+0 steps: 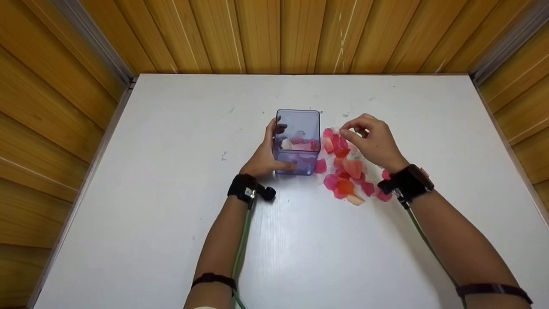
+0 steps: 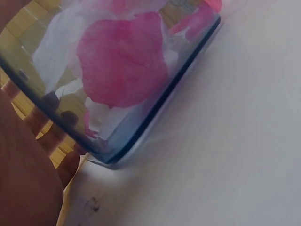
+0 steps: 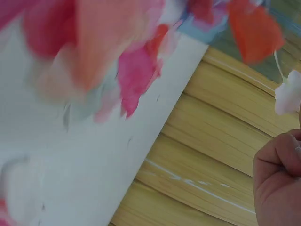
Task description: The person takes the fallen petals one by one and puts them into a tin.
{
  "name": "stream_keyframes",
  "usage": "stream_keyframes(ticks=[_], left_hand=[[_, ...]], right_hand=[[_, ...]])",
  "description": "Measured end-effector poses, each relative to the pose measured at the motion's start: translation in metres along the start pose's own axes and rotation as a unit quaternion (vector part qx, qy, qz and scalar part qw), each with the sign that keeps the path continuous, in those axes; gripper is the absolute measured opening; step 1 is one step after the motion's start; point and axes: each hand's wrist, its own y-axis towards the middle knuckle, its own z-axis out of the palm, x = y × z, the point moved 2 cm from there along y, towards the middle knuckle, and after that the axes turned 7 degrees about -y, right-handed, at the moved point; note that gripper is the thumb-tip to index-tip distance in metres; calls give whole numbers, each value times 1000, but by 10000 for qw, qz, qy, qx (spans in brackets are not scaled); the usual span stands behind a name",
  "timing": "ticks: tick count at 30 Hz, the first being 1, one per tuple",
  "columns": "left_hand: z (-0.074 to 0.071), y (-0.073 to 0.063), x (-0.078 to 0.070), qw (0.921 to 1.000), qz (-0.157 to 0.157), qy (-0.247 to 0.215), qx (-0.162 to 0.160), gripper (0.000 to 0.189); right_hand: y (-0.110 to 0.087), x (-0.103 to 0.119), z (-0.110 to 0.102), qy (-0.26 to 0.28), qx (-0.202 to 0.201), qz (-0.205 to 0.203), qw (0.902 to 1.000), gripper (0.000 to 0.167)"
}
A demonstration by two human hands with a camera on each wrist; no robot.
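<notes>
A clear bluish plastic box (image 1: 299,122) with an open top stands on the white table, several pink and white petals (image 1: 303,146) inside it. My left hand (image 1: 262,158) grips the box from its left side, thumb across the front and fingers behind. In the left wrist view a large pink petal (image 2: 123,66) shows through the box wall. To the right of the box, my right hand (image 1: 376,142) is raised over the loose petals (image 1: 352,168), with thumb and forefinger pinching a small pale petal (image 3: 288,95). A thin white strand runs up from that petal.
Pink, red, orange and cream petals lie loosely heaped on the table (image 1: 171,171) right of the box, one cream petal (image 1: 355,199) nearest me. Some lie beneath the right wrist strap (image 1: 409,184). Wood-patterned panels (image 1: 296,36) stand along the table's back and sides.
</notes>
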Motion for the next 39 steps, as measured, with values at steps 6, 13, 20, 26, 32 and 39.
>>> stream_keyframes(ticks=[6, 13, 20, 26, 32, 39], left_hand=[[0, 0, 0, 10000, -16, -57, -20, 140], [2, -1, 2, 9999, -152, -20, -45, 139], [0, -1, 2, 9999, -117, -24, -15, 140], [1, 1, 3, 10000, -28, -49, -11, 139], [0, 1, 2, 9998, -178, 113, -34, 140], [0, 1, 1, 10000, -33, -1, -31, 139]], right_hand=[[6, 12, 9, 48, -165, -421, 9990, 13], [11, 12, 20, -134, -154, -593, 9980, 12], [12, 10, 16, -578, -402, -796, 9943, 12], [9, 4, 15, -1348, -199, -1451, 9800, 10], [6, -6, 12, -1319, -142, -1264, 9831, 11], [5, 11, 11, -1236, -490, -1717, 9761, 11]])
